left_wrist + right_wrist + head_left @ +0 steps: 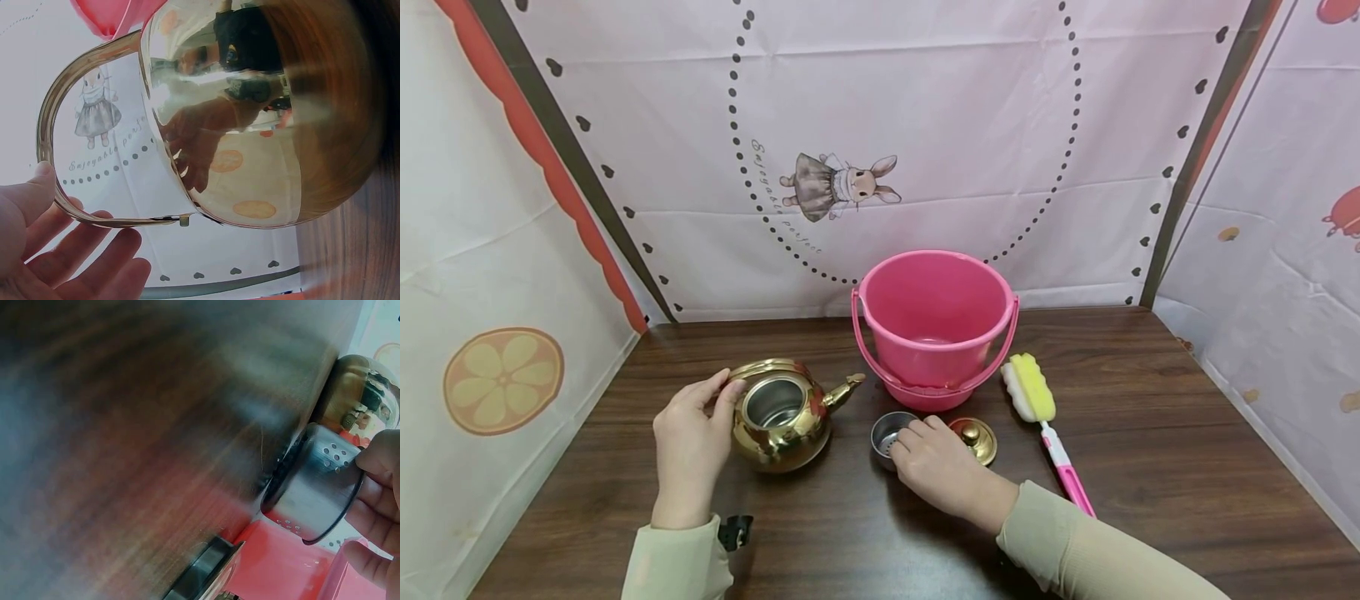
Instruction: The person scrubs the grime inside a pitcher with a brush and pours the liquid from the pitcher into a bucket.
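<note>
A gold teapot [786,450] stands lidless on the table, its spout pointing right. My left hand [691,437] holds its arched handle [45,134] between thumb and fingers. Right of the teapot is a small steel tea strainer [884,433] with holes in its wall. My right hand [940,467] pinches the strainer's rim, as the right wrist view shows. In that view the strainer's base is at or very near the tabletop; I cannot tell if it touches. The gold lid [983,440] with a round knob lies just beyond my right hand, partly hidden by it.
Behind the strainer stands a pink bucket [928,358], its handle lowered to the front. To the right lies a brush [1033,392] with a yellow and white sponge head and a pink handle. Printed cloth walls [925,125] close off the back and sides of the wooden table [1180,433].
</note>
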Available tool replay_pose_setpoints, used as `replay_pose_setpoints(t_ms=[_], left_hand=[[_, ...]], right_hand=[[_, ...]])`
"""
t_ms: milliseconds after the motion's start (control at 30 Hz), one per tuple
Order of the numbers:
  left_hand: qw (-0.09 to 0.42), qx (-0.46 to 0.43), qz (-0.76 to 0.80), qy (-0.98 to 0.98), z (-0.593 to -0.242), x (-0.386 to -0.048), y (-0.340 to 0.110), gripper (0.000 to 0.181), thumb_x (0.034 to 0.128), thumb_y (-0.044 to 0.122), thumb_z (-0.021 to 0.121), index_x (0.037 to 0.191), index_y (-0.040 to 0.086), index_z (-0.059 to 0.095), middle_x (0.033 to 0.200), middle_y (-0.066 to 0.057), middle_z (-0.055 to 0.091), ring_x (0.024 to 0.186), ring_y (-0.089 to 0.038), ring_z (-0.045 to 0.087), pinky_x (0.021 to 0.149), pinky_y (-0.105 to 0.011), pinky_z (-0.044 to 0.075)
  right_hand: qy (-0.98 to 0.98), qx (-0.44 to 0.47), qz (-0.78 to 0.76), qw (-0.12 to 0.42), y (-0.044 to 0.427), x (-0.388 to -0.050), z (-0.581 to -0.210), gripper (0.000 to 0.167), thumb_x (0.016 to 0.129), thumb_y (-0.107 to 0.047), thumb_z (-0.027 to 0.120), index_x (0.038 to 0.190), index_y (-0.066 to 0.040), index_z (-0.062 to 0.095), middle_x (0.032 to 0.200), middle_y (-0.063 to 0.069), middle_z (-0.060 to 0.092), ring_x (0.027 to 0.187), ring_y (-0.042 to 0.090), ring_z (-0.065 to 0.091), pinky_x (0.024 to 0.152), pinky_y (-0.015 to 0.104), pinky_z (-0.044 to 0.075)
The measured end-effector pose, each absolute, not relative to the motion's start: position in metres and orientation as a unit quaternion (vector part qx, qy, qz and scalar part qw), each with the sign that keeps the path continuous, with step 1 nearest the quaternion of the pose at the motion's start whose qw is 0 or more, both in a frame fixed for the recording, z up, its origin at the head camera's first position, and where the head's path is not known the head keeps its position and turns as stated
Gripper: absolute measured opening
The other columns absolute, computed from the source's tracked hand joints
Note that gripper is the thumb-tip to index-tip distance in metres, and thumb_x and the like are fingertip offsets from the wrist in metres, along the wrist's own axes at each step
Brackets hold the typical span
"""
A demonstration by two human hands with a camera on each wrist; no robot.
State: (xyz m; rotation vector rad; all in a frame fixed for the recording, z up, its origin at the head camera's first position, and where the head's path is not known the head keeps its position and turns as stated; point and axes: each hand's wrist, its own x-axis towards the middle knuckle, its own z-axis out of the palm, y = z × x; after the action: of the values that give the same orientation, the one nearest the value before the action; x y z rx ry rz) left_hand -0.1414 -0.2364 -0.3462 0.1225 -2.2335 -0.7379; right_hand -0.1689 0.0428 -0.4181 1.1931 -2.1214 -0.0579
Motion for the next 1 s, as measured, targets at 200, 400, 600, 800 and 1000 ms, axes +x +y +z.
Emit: replay_pose_setpoints(t_ms=[200, 400, 600, 800, 1000], left_hand=[[0.382, 0.047, -0.291, -0.876, -0.3463, -0.1406, -0.2361, 0.031, 0.0865, 0.019, 0.069, 0.107, -0.004, 0.07, 0.099, -0.025, 0.069, 0.084, -0.037, 0.067, 0.072, -0.049, 0.05], [0.386, 0.041, -0.289, -0.875, -0.3463, -0.1411, -0.2361, 0.03, 0.0865, 0.018, 0.069, 0.107, -0.004, 0.07, 0.097, -0.025, 0.069, 0.08, -0.036, 0.066, 0.069, -0.048, 0.049], [0.393, 0.034, -0.287, -0.873, -0.3465, -0.1421, -0.2362, 0.029, 0.0864, 0.017, 0.069, 0.106, -0.004, 0.07, 0.096, -0.024, 0.07, 0.079, -0.035, 0.066, 0.068, -0.047, 0.049], [0.389, 0.037, -0.288, -0.874, -0.3469, -0.1426, -0.2366, 0.029, 0.0869, 0.018, 0.069, 0.107, -0.004, 0.07, 0.096, -0.024, 0.07, 0.079, -0.035, 0.066, 0.068, -0.046, 0.048], [0.377, 0.044, -0.294, -0.877, -0.3473, -0.1417, -0.2369, 0.03, 0.0875, 0.018, 0.068, 0.108, -0.004, 0.069, 0.098, -0.025, 0.069, 0.081, -0.035, 0.066, 0.07, -0.047, 0.048]], right_hand=[[-0.823, 0.461, -0.03, 0.33, 0.0418, -0.1682, -0.4174, 0.008, 0.079, -0.02, 0.063, 0.073, -0.015, 0.061, 0.073, -0.004, 0.06, 0.074, 0.017, 0.056, 0.064, 0.03, 0.039], [-0.828, 0.46, -0.038, 0.32, 0.0405, -0.1669, -0.4168, 0.006, 0.079, -0.019, 0.063, 0.074, -0.016, 0.062, 0.074, -0.004, 0.061, 0.073, 0.017, 0.057, 0.063, 0.03, 0.039], [-0.83, 0.456, -0.04, 0.319, 0.0407, -0.1661, -0.4169, 0.006, 0.078, -0.018, 0.064, 0.072, -0.016, 0.062, 0.072, -0.004, 0.061, 0.071, 0.016, 0.057, 0.061, 0.03, 0.039], [-0.833, 0.454, -0.04, 0.314, 0.0408, -0.1651, -0.4167, 0.007, 0.078, -0.019, 0.064, 0.073, -0.016, 0.062, 0.072, -0.004, 0.061, 0.071, 0.016, 0.058, 0.061, 0.029, 0.04], [-0.85, 0.448, -0.028, 0.275, 0.0419, -0.1606, -0.4146, 0.016, 0.079, -0.032, 0.068, 0.079, -0.017, 0.063, 0.077, -0.004, 0.061, 0.076, 0.017, 0.059, 0.064, 0.031, 0.044]])
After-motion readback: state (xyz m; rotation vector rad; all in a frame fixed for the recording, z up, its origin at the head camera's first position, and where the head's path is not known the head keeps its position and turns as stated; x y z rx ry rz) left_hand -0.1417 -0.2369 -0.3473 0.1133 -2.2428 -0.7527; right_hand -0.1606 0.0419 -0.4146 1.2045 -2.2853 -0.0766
